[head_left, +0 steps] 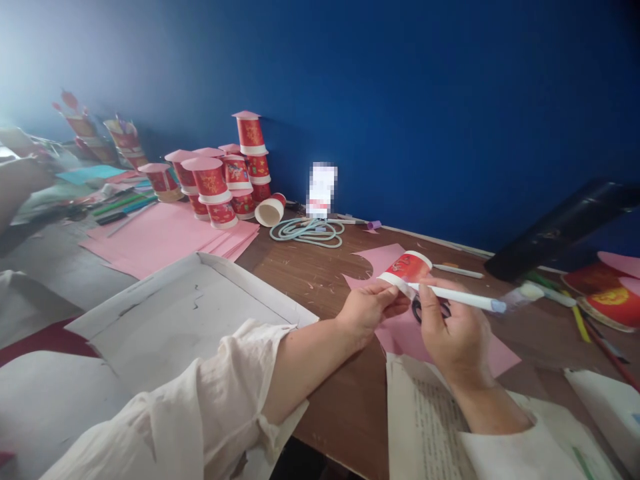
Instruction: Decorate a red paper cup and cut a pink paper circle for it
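Cream sleeve foremost, a red paper cup held beyond it.
Left grip pinches the cup by its white rim, tilted over pink paper on the brown worktop; right grip is closed round a white pen, one end near that rim. Gold lettering on the stacked cups, small print on a page and a pixelated screen are all unreadable.

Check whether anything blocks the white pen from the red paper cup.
Nothing visible: the right hand holds the white pen with one end at the rim of the red paper cup; pink paper lies beneath, not between.
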`<state>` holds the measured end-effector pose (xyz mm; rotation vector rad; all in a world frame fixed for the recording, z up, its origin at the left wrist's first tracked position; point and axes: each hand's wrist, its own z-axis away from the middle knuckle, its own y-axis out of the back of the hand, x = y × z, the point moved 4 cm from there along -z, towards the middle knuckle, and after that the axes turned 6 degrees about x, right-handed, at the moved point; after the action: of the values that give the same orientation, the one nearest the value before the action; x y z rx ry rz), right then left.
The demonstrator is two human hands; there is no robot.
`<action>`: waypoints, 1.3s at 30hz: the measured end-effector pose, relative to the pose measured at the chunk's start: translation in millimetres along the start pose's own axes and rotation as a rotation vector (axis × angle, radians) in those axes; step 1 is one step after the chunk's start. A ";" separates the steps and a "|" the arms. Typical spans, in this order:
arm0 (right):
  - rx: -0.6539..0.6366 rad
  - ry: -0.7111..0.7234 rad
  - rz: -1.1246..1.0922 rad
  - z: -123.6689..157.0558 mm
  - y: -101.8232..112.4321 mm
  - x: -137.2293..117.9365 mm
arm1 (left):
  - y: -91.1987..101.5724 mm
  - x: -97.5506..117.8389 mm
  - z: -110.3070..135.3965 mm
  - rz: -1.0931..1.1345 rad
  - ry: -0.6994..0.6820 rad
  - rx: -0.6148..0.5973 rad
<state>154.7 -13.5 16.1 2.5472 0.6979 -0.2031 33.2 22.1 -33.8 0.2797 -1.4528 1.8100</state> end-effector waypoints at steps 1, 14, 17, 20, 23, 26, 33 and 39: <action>-0.001 -0.006 -0.006 0.1 0.5 0.2 | -0.8 0.5 1.0 0.009 0.013 0.009; 0.049 -0.063 0.016 -0.1 2.8 1.8 | -3.1 0.7 3.4 0.015 0.088 0.055; 0.044 -0.052 0.003 0.4 0.2 3.0 | -1.5 -0.3 1.9 0.009 0.084 0.053; 0.015 -0.052 -0.015 1.3 -3.2 4.6 | -1.0 -0.4 0.7 0.008 0.067 0.032; -0.017 -0.019 -0.032 2.3 -5.2 3.6 | 0.2 -1.2 -0.2 0.005 0.060 0.040; -0.036 0.019 -0.038 2.7 -5.0 0.9 | 0.3 -1.7 -0.7 0.000 0.049 0.039; -0.024 -0.011 -0.026 1.7 -3.1 1.7 | 1.0 -1.5 -1.7 -0.030 0.031 0.014; -0.049 -0.020 -0.029 2.9 -4.4 1.9 | 3.8 -3.8 -5.8 -0.044 -0.008 -0.026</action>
<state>154.1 -10.8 11.2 2.4861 0.7236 -0.2184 34.8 25.6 -40.7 0.3035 -1.4638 1.7552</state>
